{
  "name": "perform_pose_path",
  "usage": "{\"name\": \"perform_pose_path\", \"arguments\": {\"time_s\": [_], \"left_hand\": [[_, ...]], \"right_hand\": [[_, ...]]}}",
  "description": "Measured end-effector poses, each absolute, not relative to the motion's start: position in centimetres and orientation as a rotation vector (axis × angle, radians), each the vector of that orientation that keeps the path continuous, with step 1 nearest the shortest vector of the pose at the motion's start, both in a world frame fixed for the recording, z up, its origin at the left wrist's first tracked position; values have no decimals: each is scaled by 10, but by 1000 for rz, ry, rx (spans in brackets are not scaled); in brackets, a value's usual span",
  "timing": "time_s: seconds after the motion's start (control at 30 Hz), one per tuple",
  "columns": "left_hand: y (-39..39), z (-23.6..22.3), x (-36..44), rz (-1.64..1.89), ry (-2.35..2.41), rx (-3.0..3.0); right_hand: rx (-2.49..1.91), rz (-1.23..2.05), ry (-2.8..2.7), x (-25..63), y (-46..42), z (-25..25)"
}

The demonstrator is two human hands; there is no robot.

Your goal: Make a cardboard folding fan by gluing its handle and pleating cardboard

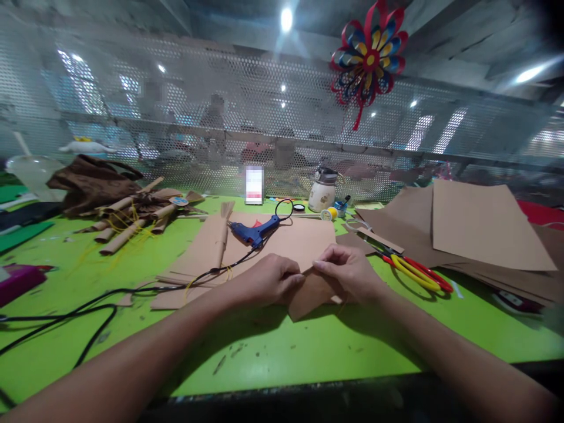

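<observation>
Beyond hands (277,278) (348,271) and paper (311,298), illegible label (178,201)

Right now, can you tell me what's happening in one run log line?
left grip: pinching brown paper | right grip: pinching same paper | blue glue gun: lying on tan sheet beyond both

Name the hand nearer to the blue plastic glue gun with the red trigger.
Left. The left hand is just on the near side of the glue gun, slightly right of it; the right hand is farther off to the right.
</observation>
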State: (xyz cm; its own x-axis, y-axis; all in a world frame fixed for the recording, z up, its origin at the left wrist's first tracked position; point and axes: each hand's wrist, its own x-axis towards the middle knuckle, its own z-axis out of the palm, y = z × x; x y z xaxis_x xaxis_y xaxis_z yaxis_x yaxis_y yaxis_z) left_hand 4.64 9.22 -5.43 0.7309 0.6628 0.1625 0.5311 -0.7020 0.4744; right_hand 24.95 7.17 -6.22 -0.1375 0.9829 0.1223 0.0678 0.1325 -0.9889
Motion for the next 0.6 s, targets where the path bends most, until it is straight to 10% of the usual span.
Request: {"name": "perform_pose_path", "arguments": {"time_s": [0.6], "left_hand": [[100,-54,33,338,970,2348]], "right_hand": [[-1094,1286,-1274,257,83,-67]]}}
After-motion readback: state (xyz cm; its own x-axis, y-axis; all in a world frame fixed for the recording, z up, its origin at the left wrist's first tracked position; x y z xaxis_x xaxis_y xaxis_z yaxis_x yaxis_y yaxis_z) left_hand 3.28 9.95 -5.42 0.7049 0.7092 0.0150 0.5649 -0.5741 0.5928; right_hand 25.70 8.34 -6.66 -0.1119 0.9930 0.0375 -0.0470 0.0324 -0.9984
